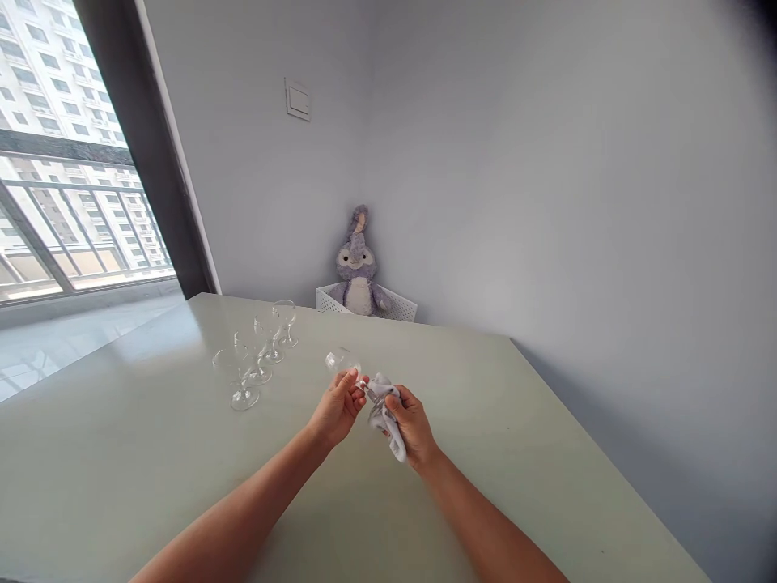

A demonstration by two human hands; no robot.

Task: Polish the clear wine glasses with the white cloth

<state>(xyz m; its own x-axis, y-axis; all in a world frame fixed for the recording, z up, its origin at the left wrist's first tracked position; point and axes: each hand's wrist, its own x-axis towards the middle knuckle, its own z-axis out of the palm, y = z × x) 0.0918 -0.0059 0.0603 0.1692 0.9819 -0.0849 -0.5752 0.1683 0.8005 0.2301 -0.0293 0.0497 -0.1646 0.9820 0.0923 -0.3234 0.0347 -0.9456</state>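
Above the table, a clear wine glass (341,361) lies tilted on its side, its bowl pointing to the far left and its foot toward me. My left hand (341,402) is closed around it near the stem and the lower bowl. A pale grey cloth (389,423) is gripped in my right hand (413,423), with the thumb on top. The cloth wraps about the glass's foot, which it partly hides. The fingers of my right hand are mostly covered by the cloth.
Several clear stemmed glasses (244,395) stand upright in a slanting row on the pale table (182,478), to the left. Behind the far edge, a purple plush rabbit (358,279) sits in a white perforated basket (397,308). Grey walls border the table's right side.
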